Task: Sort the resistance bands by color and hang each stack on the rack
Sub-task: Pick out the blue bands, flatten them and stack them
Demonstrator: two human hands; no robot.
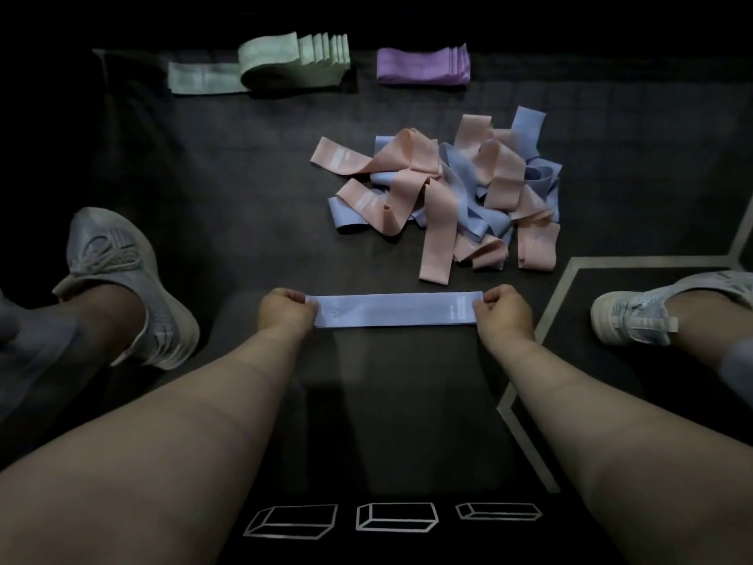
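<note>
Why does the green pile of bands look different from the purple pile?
The green pile sits left of the purple pile. The green pile looks bigger than the purple pile. The green pile is looser: its top band bulges in a loop and one band lies flat beside it, while the purple pile is flat and tidy. Both hold one color only and lie on the dark floor.

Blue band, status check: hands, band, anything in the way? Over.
Ends pinched, left hand and right hand; blue band flat between them. Beyond it, pink-and-blue pile unsorted; green stack and purple stack farther back. Nothing in the way.
</note>
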